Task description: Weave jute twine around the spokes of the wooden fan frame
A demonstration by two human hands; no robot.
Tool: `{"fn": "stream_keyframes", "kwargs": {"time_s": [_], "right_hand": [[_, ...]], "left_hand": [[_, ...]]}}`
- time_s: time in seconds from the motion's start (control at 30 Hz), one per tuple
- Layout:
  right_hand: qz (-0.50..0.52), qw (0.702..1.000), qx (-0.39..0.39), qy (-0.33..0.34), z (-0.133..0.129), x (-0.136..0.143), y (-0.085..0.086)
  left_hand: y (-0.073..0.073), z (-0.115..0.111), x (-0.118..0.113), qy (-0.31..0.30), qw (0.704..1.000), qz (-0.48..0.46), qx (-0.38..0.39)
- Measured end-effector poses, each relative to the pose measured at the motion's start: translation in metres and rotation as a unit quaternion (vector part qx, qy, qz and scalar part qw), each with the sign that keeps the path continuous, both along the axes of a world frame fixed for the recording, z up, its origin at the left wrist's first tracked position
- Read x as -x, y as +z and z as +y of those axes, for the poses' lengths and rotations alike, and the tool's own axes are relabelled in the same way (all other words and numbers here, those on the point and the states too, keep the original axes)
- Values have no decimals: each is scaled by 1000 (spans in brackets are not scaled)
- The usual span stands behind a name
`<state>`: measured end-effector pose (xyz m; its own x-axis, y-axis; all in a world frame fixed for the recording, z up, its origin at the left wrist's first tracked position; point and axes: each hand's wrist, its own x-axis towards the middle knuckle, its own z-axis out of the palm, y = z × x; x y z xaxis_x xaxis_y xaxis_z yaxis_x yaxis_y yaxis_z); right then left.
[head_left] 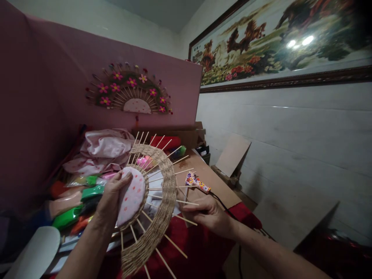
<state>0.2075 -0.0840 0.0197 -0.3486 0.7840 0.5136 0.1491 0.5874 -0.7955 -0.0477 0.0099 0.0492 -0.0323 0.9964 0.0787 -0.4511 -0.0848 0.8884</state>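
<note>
My left hand (112, 193) grips a half-round, fan-shaped woven piece by its padded white fabric centre (132, 195) with red dots, thumb on top. Thin wooden sticks (183, 219) radiate from the centre, and a wide band of twisted brown cord (167, 186) is woven through them. The piece is tilted, its curved side facing right. Close to the outer stick tips, my right hand (206, 215) has its fingers closed in a pinch; whether they hold a stick or a cord end is unclear. Just behind it is a flower-patterned glue gun (197, 182) with a black cable.
A finished-looking fan with pink flowers (130, 87) hangs on the pink panel (174, 73). Crumpled pale pink fabric (107, 143) and several coloured packets (68, 217) lie to the left. A white chair-like shape (39, 252) is at lower left. Red cloth (200, 244) covers the table's near side.
</note>
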Motion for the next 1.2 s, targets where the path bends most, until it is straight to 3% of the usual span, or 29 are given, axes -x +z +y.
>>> {"fn": "stream_keyframes", "kwargs": {"time_s": [0.17,0.33,0.63,0.87,1.0,1.2], "right_hand": [[25,999,39,-19,0,11,-7],[22,999,24,-38,-1,8,-5],[-95,987,-84,-102,-9,-18,15],[-175,964,-177,-97,-23,-5,22],[-261,932,-230,-101,-27,6,19],[-292,917,-239,-127,-29,10,3]], "left_hand": [[-2,1,0,7,1000,-3,6],[-3,3,1,9,1000,-3,1],[-2,5,5,66,997,11,-31],[-3,4,2,61,998,8,-35],[-3,4,2,52,998,14,-39],[-1,3,0,70,997,1,-30]]}}
